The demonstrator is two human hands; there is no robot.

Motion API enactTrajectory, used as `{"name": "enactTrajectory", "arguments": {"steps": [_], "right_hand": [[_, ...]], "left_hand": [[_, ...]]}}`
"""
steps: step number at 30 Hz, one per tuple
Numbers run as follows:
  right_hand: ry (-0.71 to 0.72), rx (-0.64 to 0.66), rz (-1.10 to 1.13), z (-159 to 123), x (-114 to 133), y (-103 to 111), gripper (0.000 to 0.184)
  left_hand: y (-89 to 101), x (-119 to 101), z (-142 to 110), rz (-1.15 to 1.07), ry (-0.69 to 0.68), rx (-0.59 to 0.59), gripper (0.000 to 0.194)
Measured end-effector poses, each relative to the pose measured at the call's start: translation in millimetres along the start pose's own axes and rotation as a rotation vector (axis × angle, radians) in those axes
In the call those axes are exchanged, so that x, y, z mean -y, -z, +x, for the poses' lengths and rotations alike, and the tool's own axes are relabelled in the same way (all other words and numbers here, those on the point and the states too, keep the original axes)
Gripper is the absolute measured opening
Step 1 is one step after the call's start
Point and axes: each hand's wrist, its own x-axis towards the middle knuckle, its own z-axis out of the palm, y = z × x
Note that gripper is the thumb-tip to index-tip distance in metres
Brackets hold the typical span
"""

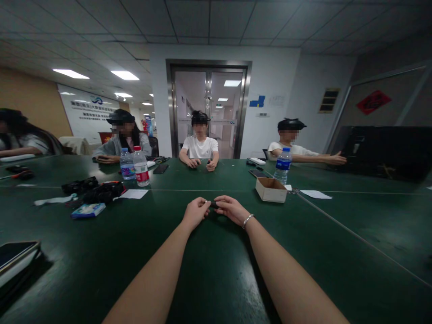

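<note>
Both hands meet just above the green table [216,252], straight ahead of me. Between their fingertips is a small dark object [213,204], too small and too covered by fingers to name. My left hand [195,213] pinches its left end, and a ring shows on one finger. From the other side my right hand [232,209] grips it with thumb and fingers, the fingers bent. A silver bracelet [249,220] circles my right wrist.
An open cardboard box [271,194] and a water bottle [282,167] stand to the right. At left lie black straps and gear [103,191], a blue packet [88,210], two bottles and, nearer, a phone-like device [18,258]. Several people sit across the table.
</note>
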Motion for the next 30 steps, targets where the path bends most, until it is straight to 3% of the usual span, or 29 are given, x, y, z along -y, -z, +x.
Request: {"name": "enactTrajectory", "arguments": {"steps": [10, 17, 27, 30], "right_hand": [[0.002, 0.013, -0.033, -2.3, 2.2, -0.5, 0.033], [-0.008, 0.015, -0.055, -1.0, 1.2, 0.2, 0.028], [-0.012, 0.009, -0.046, -1.3, 1.7, 0.3, 0.026], [-0.015, 0.005, -0.045, -0.4, 0.4, 0.9, 0.026]], "left_hand": [[1.9, 1.3, 0.7, 0.084, 0.003, 0.04, 0.045], [1.7, -4.4, -3.5, 0.16, -0.001, -0.011, 0.054], [-0.7, 0.0, -2.2, 0.134, -0.001, -0.072, 0.044], [0.5, 2.0, 0.1, 0.048, -0.027, -0.029, 0.038]]}}
